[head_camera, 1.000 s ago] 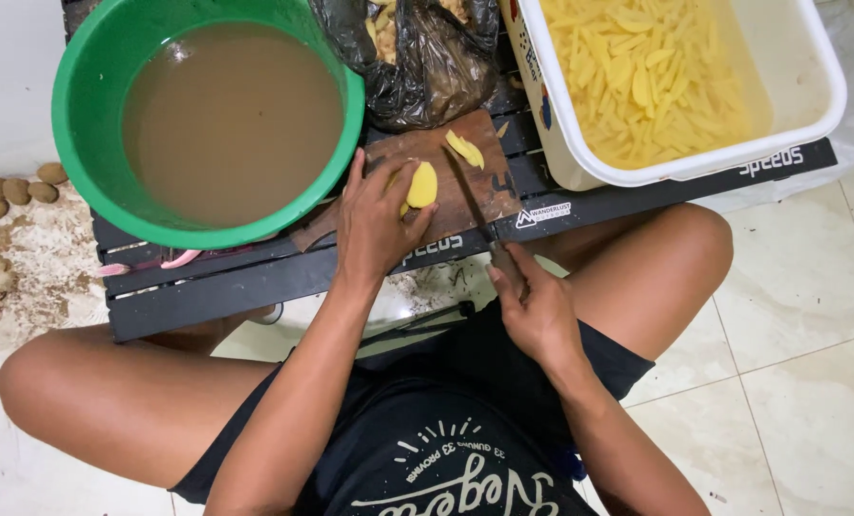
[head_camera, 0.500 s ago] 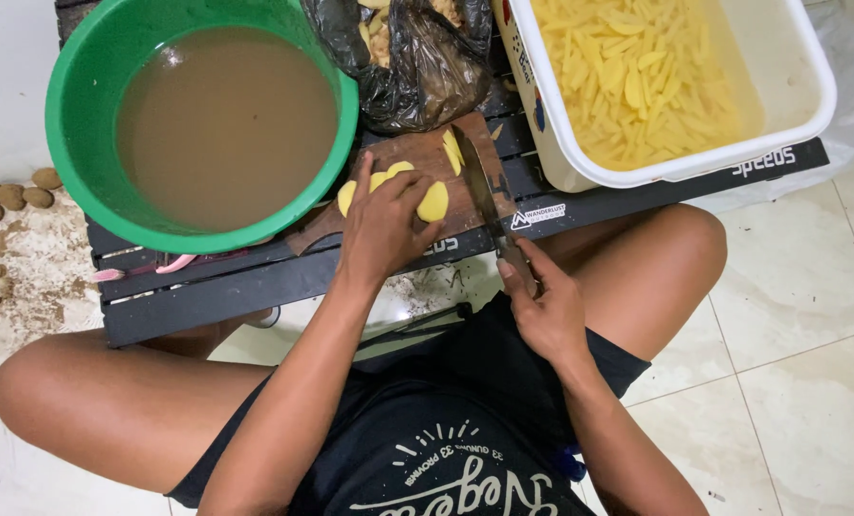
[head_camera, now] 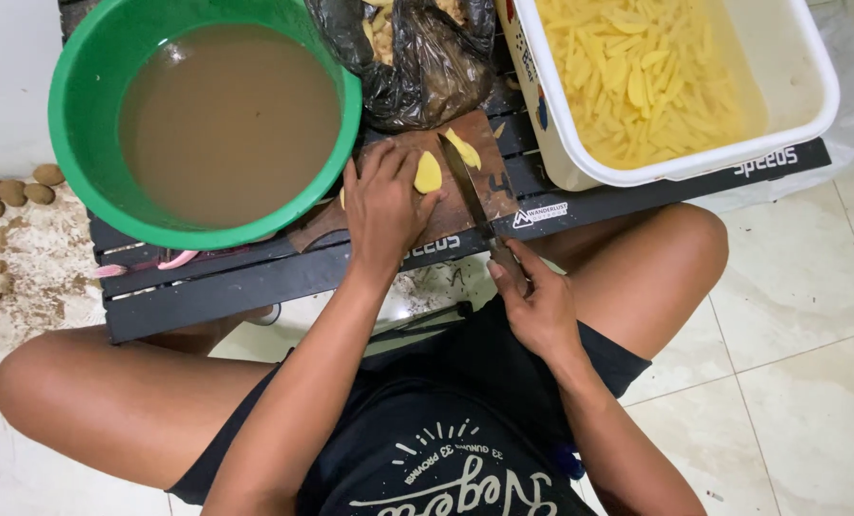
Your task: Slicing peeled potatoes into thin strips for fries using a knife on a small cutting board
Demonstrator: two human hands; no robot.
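On the brown cutting board [head_camera: 465,196] that lies across the low black slatted table [head_camera: 255,277], a peeled yellow potato piece [head_camera: 428,173] sits pressed under the left hand [head_camera: 385,203], whose fingers curl down over it and hold it in place; its cut face shows pale and smooth. Just to its right a thinner yellow slice [head_camera: 463,148] lies loose on the board. The right hand [head_camera: 534,304] is closed around the handle of a kitchen knife [head_camera: 467,186], the blade slanting up across the board between the held piece and the loose slice.

Half a second earlier the left hand covered two or three yellow pieces side by side; now only one shows beyond the fingertips, and the knife blade lies further onto the board.

Left of the board stands a green basin [head_camera: 64,124] of murky brown water, its rim close to the left hand. Behind the board a black plastic bag [head_camera: 427,67] holds peelings, and a white tub [head_camera: 809,96] to the right is filled with cut potato sticks. Small brown unpeeled potatoes [head_camera: 11,191] lie on the floor at far left.
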